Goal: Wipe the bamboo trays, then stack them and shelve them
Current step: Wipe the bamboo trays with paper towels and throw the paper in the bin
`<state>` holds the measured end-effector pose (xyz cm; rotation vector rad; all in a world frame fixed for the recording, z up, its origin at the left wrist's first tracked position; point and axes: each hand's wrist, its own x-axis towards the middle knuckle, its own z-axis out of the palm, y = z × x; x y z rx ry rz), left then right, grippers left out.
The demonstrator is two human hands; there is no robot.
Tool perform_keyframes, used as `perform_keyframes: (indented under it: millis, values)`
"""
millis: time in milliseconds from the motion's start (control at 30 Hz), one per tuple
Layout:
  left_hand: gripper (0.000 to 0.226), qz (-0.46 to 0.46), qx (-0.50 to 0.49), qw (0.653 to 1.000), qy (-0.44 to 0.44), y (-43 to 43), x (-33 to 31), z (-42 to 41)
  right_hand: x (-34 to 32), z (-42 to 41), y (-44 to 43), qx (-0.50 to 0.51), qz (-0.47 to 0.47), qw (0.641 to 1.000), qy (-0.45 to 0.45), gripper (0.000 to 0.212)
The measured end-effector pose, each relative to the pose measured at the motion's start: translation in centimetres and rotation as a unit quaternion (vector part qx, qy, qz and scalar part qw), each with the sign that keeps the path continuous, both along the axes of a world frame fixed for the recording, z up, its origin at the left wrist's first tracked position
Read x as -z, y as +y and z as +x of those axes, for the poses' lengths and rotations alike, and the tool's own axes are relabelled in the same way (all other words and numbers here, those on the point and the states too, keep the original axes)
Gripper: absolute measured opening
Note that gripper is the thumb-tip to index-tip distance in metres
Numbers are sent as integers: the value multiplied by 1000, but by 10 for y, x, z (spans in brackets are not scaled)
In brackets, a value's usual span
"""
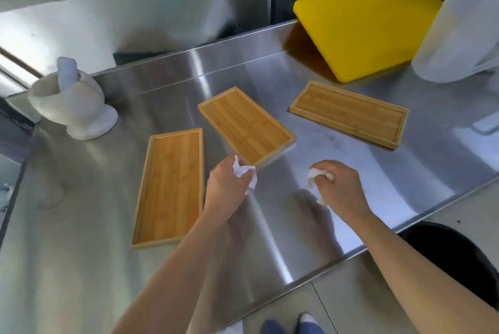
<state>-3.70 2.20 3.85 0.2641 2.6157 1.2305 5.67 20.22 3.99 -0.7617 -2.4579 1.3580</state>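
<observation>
Three bamboo trays lie apart on the steel counter (81,266): left tray (170,187) at 9 o'clock, middle tray (247,125) at 12, right tray (349,113) at 2. Nothing is stacked or shelved. The left hand (226,185) pinches a tissue (244,171) and the middle tray's near corner; the right hand (337,185) clutches another tissue (314,179). Wiping seems just starting.

Bright, cool overhead light streaks white glare bands across the brushed stainless-steel tabletop (270,225). Soft forearm shadows fall beneath the arms. Wide-angle bending curves the edges; details look slightly soft, compressed.
</observation>
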Motion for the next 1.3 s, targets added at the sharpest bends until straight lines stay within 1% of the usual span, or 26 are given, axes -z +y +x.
perform_keyframes:
  millis: [100,167,267,367,533,700,800,900,967,1033,1100,1167,1233,1300]
  values:
    - [24,8,55,998,-19,33,4,17,-3,25,30,73,6,997,10,25]
    - [27,18,83,996,-25,58,4,29,-3,43,52,119,22,993,0,28]
    - [24,35,131,990,-50,100,3,50,-5,73,85,166,29,986,-4,30]
    - [21,35,166,983,-66,146,4,76,-4,109,119,206,23,978,-9,31]
    - [23,23,211,976,-49,225,8,127,4,167,182,217,24,975,-35,30]
    - [20,26,237,970,-54,301,14,178,13,221,249,216,32,974,-61,26]
    - [18,26,253,965,-67,340,18,204,19,250,287,223,40,970,-83,27]
    - [21,17,279,956,-90,364,24,226,24,271,314,245,33,965,-92,25]
    - [13,13,281,953,-114,377,29,233,31,280,326,253,28,963,-92,24]
    - [16,2,286,951,-119,390,38,235,39,287,336,265,22,960,-92,25]
    - [14,-16,302,946,-113,403,45,234,47,292,343,283,13,955,-92,26]
    - [12,-34,326,938,-111,420,54,233,53,296,349,304,4,948,-96,26]
    - [15,-62,362,924,-106,437,63,231,58,301,353,323,-11,941,-98,25]
    - [18,-74,386,912,-119,455,72,230,62,305,358,345,-24,933,-100,24]
